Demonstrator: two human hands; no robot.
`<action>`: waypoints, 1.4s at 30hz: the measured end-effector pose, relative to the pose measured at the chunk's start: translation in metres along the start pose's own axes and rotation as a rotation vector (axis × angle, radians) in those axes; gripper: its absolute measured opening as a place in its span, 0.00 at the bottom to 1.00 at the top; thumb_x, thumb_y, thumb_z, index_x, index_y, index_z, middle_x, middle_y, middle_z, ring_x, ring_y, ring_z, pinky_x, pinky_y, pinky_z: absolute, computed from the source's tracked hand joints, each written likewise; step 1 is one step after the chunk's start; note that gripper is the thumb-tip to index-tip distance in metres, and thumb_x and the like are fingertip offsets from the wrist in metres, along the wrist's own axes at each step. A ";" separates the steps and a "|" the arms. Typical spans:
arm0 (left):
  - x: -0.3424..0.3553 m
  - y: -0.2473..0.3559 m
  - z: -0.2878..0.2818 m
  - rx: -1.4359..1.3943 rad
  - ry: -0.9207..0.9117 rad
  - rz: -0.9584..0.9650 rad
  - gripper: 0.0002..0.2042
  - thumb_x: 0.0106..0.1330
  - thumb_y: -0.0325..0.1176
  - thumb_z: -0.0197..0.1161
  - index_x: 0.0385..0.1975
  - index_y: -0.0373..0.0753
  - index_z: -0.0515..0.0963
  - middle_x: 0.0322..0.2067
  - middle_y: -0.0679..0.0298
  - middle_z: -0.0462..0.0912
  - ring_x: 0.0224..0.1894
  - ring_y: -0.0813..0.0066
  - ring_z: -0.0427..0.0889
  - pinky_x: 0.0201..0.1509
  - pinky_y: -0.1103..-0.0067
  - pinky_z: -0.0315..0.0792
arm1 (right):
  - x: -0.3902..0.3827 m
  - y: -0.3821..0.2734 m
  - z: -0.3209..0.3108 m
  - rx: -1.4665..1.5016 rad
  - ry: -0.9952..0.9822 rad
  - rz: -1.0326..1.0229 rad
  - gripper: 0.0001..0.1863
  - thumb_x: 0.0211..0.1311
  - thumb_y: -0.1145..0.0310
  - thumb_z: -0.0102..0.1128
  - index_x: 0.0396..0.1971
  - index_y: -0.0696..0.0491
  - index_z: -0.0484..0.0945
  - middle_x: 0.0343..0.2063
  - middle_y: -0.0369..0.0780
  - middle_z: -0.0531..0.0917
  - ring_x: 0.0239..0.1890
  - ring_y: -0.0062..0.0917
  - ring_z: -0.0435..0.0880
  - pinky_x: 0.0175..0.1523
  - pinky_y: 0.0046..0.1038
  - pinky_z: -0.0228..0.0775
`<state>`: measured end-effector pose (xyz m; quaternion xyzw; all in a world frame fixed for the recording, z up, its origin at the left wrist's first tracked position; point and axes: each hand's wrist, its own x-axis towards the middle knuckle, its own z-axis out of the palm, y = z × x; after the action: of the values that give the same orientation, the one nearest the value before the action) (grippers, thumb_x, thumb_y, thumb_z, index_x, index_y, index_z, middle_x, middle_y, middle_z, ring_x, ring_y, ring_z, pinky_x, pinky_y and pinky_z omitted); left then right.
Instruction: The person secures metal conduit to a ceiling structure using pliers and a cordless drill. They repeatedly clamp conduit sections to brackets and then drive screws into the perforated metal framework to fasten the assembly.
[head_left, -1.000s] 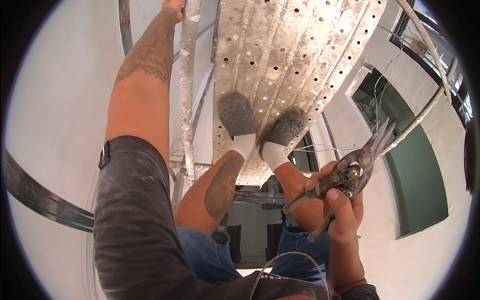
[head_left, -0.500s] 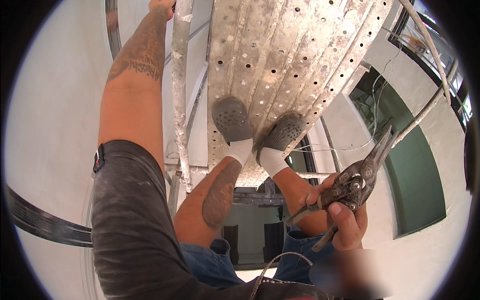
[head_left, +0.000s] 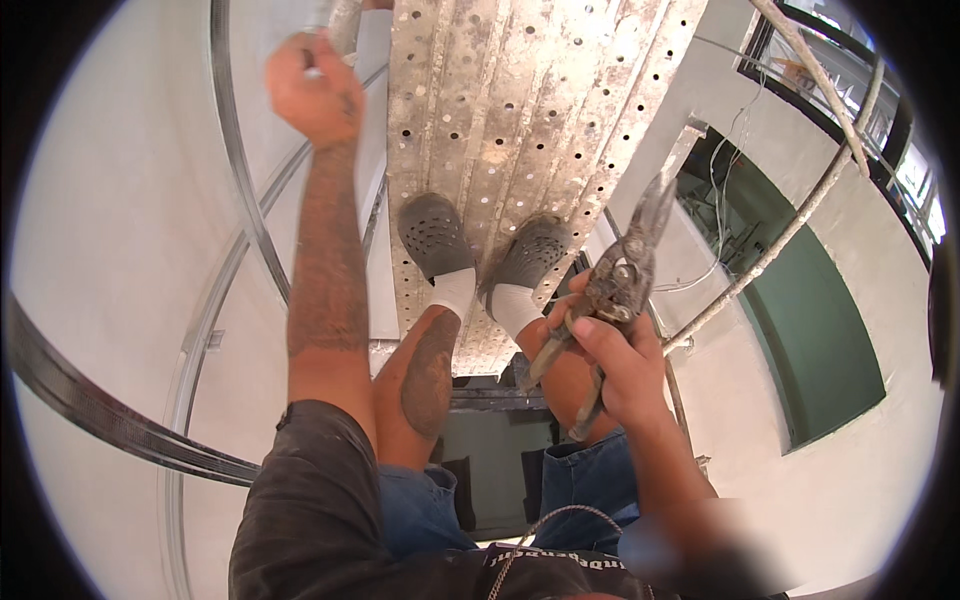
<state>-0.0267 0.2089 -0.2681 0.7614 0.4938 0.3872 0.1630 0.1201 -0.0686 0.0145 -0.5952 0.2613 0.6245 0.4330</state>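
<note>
My left hand (head_left: 316, 90) is raised at the upper left, slightly blurred, with its fingers curled closed beside a paint-spattered scaffold pole (head_left: 345, 30). Something small may be in that fist, but I cannot make out what. In front of my right leg, my right hand (head_left: 625, 365) grips a worn pair of tin snips (head_left: 618, 285). Their blades point up and away from me, and the two handles stand apart below my fingers.
I stand in grey clogs (head_left: 434, 235) on a perforated metal scaffold plank (head_left: 520, 110). Curved-looking metal strips (head_left: 235, 150) run along the pale wall at left. Scaffold bars (head_left: 775, 245), thin loose wire (head_left: 715, 255) and a green-backed wall opening (head_left: 810, 330) lie at right.
My left hand has come down from the upper edge, closer to me. The snips have shifted left and upward with my right hand. More metal strips show at left.
</note>
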 end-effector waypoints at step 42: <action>0.098 0.423 -0.818 -0.061 0.312 -0.455 0.07 0.70 0.20 0.53 0.44 0.32 0.75 0.37 0.56 0.79 0.36 0.72 0.78 0.41 0.74 0.75 | -0.444 0.073 0.225 -0.719 -1.131 0.412 0.27 0.50 0.78 0.62 0.55 0.57 0.72 0.38 0.38 0.81 0.42 0.26 0.82 0.50 0.31 0.76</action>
<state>-0.3555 -0.0092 0.5698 0.5569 0.6592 0.4680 0.1907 -0.0953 -0.0173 0.4664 -0.2236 -0.1195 0.9554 0.1515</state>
